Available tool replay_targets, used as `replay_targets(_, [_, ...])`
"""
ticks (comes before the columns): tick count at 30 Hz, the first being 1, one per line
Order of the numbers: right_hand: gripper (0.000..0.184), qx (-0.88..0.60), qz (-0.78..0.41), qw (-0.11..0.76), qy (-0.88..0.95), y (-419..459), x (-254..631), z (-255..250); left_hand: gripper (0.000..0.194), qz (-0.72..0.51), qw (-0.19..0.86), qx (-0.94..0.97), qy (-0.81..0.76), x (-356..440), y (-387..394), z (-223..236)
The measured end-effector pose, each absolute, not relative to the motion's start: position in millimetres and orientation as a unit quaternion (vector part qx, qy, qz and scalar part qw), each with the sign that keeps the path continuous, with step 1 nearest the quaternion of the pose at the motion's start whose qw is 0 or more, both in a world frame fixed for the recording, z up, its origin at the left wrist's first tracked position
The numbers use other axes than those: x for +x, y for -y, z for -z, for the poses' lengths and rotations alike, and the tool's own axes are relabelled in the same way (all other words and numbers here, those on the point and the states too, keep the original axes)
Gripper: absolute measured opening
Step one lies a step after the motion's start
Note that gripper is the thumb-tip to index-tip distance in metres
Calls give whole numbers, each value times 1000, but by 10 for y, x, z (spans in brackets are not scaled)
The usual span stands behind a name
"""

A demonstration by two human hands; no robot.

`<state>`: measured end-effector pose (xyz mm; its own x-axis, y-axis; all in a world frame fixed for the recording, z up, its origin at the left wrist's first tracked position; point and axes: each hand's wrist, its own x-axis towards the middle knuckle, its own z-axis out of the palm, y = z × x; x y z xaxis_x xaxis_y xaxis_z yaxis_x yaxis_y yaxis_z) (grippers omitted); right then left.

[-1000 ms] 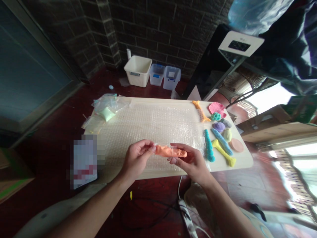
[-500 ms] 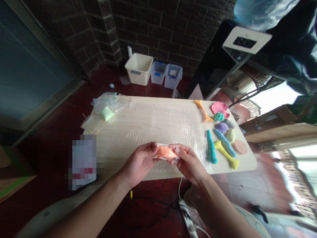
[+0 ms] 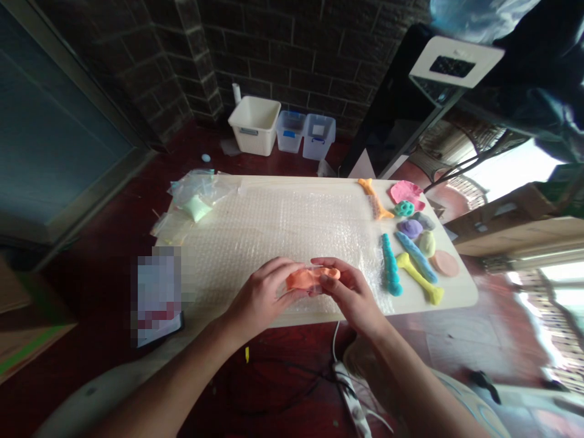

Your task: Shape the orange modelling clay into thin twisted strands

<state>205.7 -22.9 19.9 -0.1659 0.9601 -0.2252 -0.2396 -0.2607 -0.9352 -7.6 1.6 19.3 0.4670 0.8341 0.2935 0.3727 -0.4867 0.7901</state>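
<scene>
Both hands hold one orange clay piece (image 3: 306, 278) just above the near edge of the table (image 3: 319, 182). My left hand (image 3: 264, 295) pinches its left end, fingers curled around it. My right hand (image 3: 349, 292) grips its right end with thumb and fingers closed. A thin clear wrap seems to cling to the clay. Under the hands lies a bubble wrap sheet (image 3: 283, 234) that covers most of the tabletop.
Several coloured clay shapes lie at the table's right: orange (image 3: 375, 199), pink (image 3: 405, 192), teal (image 3: 390, 265), yellow (image 3: 418, 278), blue (image 3: 416, 255). A plastic bag with green clay (image 3: 197, 207) sits far left. Storage bins (image 3: 255, 125) stand by the brick wall. A power strip (image 3: 349, 395) lies below.
The orange clay was a long roll a second ago; my hands came together and squeezed it into a shorter, bent lump. The view shifted slightly.
</scene>
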Motion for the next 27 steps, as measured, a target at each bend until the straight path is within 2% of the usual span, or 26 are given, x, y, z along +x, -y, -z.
replay_targets(3, [38, -441, -660, 459, 400, 234, 2024, -202, 30, -368, 318, 779, -394, -71, -20, -159])
replay_targets(5, [41, -451, -625, 478, 422, 239, 2008, -218, 28, -382, 313, 772, -399, -70, -15, -168])
replay_targets(9, [39, -535, -417, 520, 519, 285, 2005, -288, 19, -402, 291, 758, -422, -62, 2, -211])
replay_targets(12, [28, -576, -249, 464, 625, 356, 1999, -334, 15, -403, 266, 762, -432, -40, 31, -205])
replay_targets(14, [26, -573, -222, 417, 670, 399, 1975, -337, 16, -395, 251, 772, -431, -21, 59, -179])
replay_targets(18, [35, -591, -316, 392, 630, 428, 1900, -297, 22, -386, 218, 790, -424, 4, 98, -119])
replay_targets(24, [44, -557, -558, 436, 434, 374, 1833, -272, 16, -380, 162, 814, -409, 15, 88, -106])
replay_targets(27, [41, -550, -594, 416, 413, 358, 1854, -253, 19, -376, 148, 823, -399, 23, 82, -84])
